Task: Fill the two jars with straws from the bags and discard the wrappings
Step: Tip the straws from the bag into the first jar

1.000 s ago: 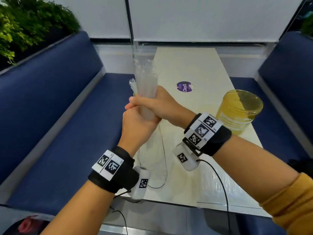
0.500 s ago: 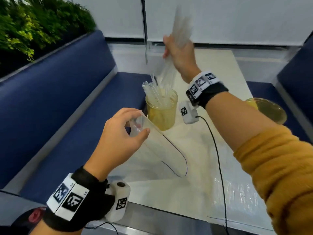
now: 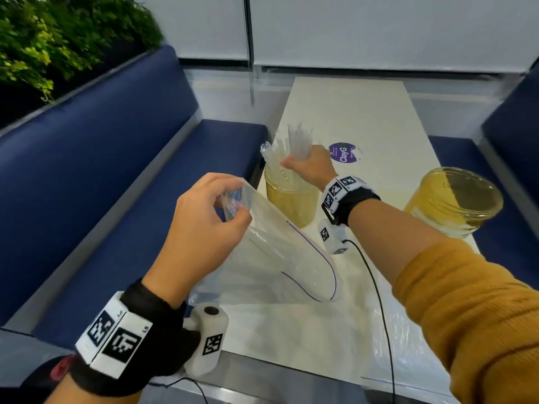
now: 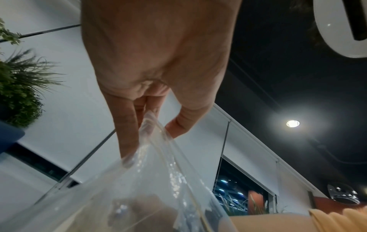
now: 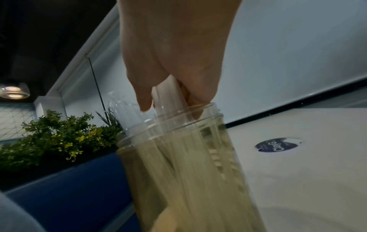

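Right grip (image 3: 309, 167) clenched round straws (image 3: 297, 141) over left jar (image 3: 288, 199) | left grip (image 3: 204, 225) pinching emptied bag (image 3: 280, 252) | advise: lower bundle upright, release low, steady jar.

Navy benches (image 3: 96, 182) — white table (image 3: 358, 112), plants (image 3: 58, 39)

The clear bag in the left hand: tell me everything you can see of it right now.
The clear bag is a thin, glossy, see-through plastic pouch with a purple line along its open mouth. The left hand pinches one crumpled end between fingers and thumb, lifting it, while the mouth end sags down to the table. It looks empty, gaping open near the left jar without clearly touching it.
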Demonstrator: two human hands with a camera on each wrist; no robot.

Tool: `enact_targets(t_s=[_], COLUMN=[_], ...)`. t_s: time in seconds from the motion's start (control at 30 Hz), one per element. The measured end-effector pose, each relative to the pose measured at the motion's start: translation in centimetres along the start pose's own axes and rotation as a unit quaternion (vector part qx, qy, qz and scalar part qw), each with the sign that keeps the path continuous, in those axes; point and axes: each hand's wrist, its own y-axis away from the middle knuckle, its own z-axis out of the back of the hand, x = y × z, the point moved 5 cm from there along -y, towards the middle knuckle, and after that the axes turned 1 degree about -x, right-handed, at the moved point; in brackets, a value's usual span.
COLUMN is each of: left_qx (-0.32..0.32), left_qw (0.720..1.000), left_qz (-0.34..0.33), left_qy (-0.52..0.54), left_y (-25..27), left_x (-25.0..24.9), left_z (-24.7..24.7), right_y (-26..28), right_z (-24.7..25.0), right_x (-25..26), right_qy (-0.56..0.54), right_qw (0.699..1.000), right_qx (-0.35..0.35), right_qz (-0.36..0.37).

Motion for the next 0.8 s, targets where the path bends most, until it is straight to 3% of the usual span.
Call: enact_targets(t_s=[0.27,0.4,0.47,0.53,0.57,0.6,0.7,0.73,0.8], left_qx=[0.031,0.042,0.045,0.046,0.050,0.056,0.072,0.078,0.088], left_qw=[0.999,0.999,0.999,0.999,0.999,0.998,0.997,0.997,0.996], left_qz=[0.003,0.000,0.000,0.003,0.006,0.008,0.010,0.007,0.000], left_qy=[0.008,0.012,0.012,0.009,0.008,0.007,-0.004,-0.013,-0.034], left_y=[-1.1,-1.3,-1.4,-1.4,-1.5,-1.6,-1.8,-1.9,-2.1], left_x=[-1.6,-1.8,-1.8,-1.6,-1.6,-1.5,-1.9,-2.0,-1.9], left_z=[-2.1,-2.7,-2.8,-2.8,-2.9,-3.0,-3.1,-3.2,-3.4], right_y=[2.4,2.7,2.9,3.1,3.0,2.5,1.7,1.9,2.7], right_z=[3.9,4.2,4.6,4.9,4.6,3.9,0.9,0.9,2.2], right_x=[-0.1,0.3,1.1,2.3,2.8,2.8,1.5,1.6,3.7], right_qy=[-0.052,-0.041,-0.031,0.067,0.137,0.206,0.385,0.403,0.358], right_qw=[0.985,0.982,0.969,0.938,0.927,0.926,0.900,0.892,0.912], right_qx=[-0.092,-0.115,-0.162,-0.227,-0.223,-0.171,0.051,0.067,0.004], right_qz=[0.138,0.141,0.184,0.253,0.270,0.264,0.199,0.193,0.199])
